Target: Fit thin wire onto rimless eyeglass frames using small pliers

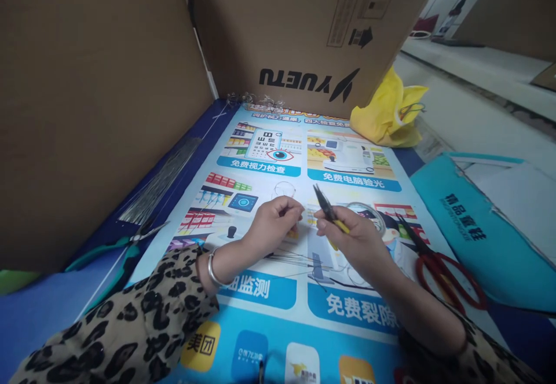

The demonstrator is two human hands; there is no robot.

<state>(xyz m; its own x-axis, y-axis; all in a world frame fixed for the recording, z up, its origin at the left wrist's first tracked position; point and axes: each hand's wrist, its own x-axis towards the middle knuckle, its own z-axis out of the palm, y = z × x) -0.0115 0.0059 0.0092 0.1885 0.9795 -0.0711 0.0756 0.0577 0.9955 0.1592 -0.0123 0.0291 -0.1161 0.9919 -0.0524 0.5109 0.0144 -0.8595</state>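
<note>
My left hand (275, 222) is closed in a pinch over the middle of the printed poster sheet (304, 167). A thin wire loop (285, 189) shows just beyond its fingers and seems to come from the pinch. To its right, my right hand (354, 236) grips small pliers (325, 204) with black jaws and yellow handles, the tips pointing away and up. The two hands are a short gap apart. Beneath them several loose thin wires (291, 258) lie across the sheet. A coil of wire (369, 213) lies partly hidden behind my right hand.
Left lie teal-handled cutters (130, 251) and a bundle of straight wires (163, 181). Red-handled scissors (452, 280) and a teal box (473, 233) are right. A yellow bag (386, 112) and wire pieces (260, 101) sit at the back, before tall cardboard walls (299, 30).
</note>
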